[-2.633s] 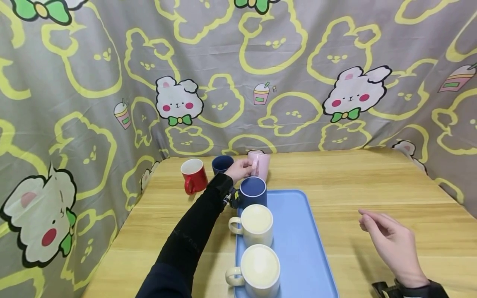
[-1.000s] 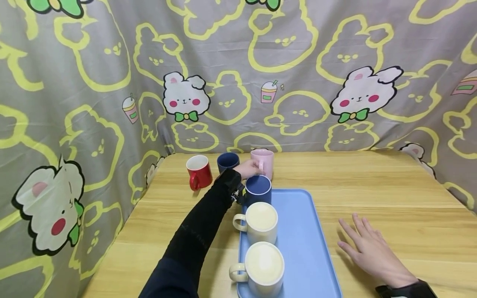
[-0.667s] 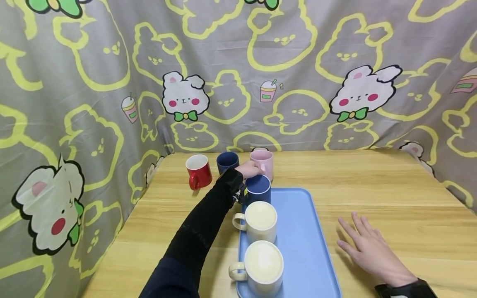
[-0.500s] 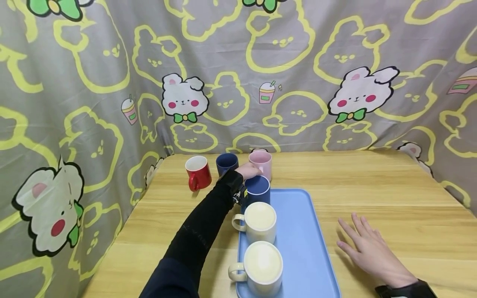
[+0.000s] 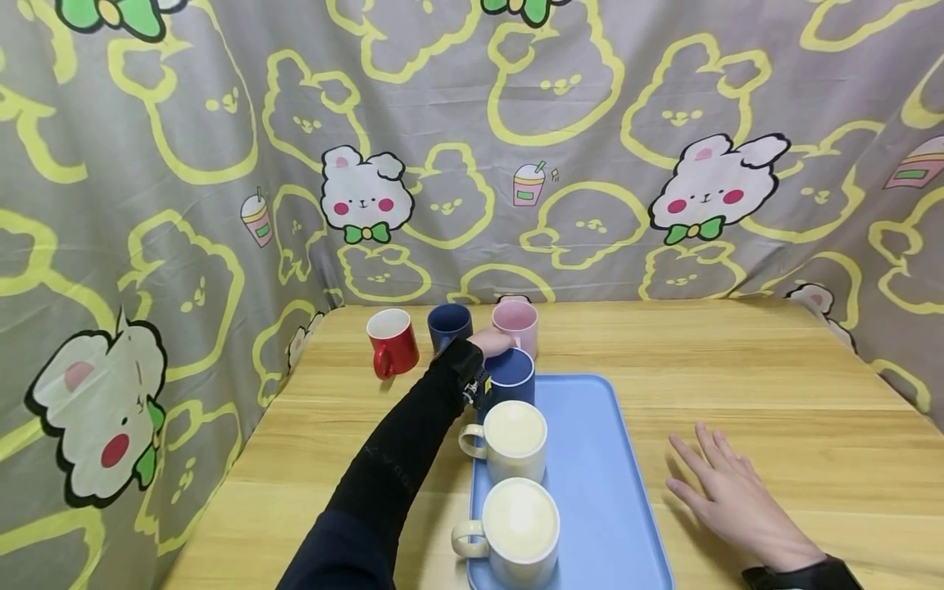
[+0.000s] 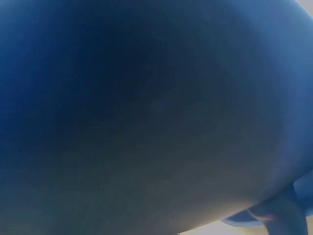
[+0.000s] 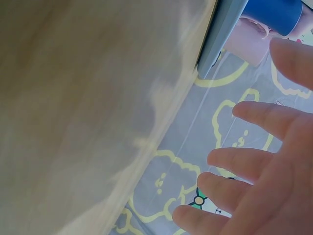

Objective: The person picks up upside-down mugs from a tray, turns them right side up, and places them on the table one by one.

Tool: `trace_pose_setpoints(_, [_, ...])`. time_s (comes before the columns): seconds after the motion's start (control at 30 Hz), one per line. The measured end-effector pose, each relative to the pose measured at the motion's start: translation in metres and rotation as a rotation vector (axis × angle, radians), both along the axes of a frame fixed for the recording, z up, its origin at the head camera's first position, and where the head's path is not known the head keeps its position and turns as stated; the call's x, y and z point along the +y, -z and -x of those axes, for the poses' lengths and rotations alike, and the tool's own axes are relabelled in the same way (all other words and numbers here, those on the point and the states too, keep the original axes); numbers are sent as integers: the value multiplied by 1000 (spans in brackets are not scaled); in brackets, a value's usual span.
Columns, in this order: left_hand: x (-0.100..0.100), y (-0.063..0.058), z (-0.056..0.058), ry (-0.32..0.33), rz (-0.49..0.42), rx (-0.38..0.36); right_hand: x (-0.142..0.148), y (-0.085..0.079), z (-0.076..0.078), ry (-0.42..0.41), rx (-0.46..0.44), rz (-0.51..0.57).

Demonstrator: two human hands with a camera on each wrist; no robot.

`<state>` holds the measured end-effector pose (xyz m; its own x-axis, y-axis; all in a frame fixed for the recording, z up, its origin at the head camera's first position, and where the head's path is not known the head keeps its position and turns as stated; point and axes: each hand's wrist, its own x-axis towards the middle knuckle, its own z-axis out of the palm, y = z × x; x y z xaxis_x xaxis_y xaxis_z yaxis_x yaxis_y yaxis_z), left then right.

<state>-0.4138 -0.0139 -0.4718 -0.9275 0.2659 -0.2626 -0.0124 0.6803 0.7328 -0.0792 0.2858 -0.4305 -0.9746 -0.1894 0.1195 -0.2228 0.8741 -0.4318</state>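
My left hand (image 5: 492, 341) reaches to the back of the table and holds the pink mug (image 5: 518, 319) by its handle side. A dark blue mug (image 5: 512, 377) in front hides part of the fingers. In the left wrist view, that blue mug (image 6: 146, 98) fills nearly everything. My right hand (image 5: 730, 496) is held palm down, right of the blue tray (image 5: 597, 459). Its spread fingers hold nothing, as the right wrist view also shows. Two cream mugs (image 5: 514, 438) stand with the blue mug along the tray's left side, handles to the left.
A red mug (image 5: 393, 342) with a white inside and a second dark blue mug (image 5: 448, 324) stand on the wooden table (image 5: 737, 360) at back left. A patterned grey curtain (image 5: 575, 229) rises behind and on both sides.
The pink mug's handle has turned toward the front, and my left hand sits lower on it. My right hand's fingers have gone from bunched to spread, and it has moved slightly left.
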Motion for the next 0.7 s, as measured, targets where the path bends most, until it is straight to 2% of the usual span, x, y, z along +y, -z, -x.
trace_pose_setpoints(0.03, [0,10,9,-11,10,-15,0,0,0,-1,-1,0])
trace_pose_setpoints(0.1, [-1,28,23,1,22,18,-1,1,1,-2,-6,2])
trace_pose_setpoints(0.13, [-3,27,22,2,10,-3,-1,1,1,-3,-10,4])
trace_pose_setpoints(0.2, [-8,14,11,29,-14,-8,-2,2,1,-2,-13,4])
trace_pose_setpoints(0.27, [-13,-23,-20,44,-6,-7,-2,2,2,-2,-19,6])
trace_pose_setpoints(0.33, [-21,-71,-61,41,-10,-30,-3,2,2,-5,-23,9])
trace_pose_setpoints(0.43, [-34,-126,-111,28,12,81,-3,2,2,-10,-26,22])
trace_pose_setpoints(0.5, [-47,-142,-132,50,16,206,-2,1,2,-15,-27,36])
trace_pose_setpoints(0.57, [-62,-147,-146,71,25,313,-1,0,2,-19,-31,52])
trace_pose_setpoints(0.63, [-77,-144,-159,90,31,365,0,-1,1,-19,-37,66])
trace_pose_setpoints(0.7, [-90,-134,-168,102,29,367,1,-2,1,-17,-40,80])
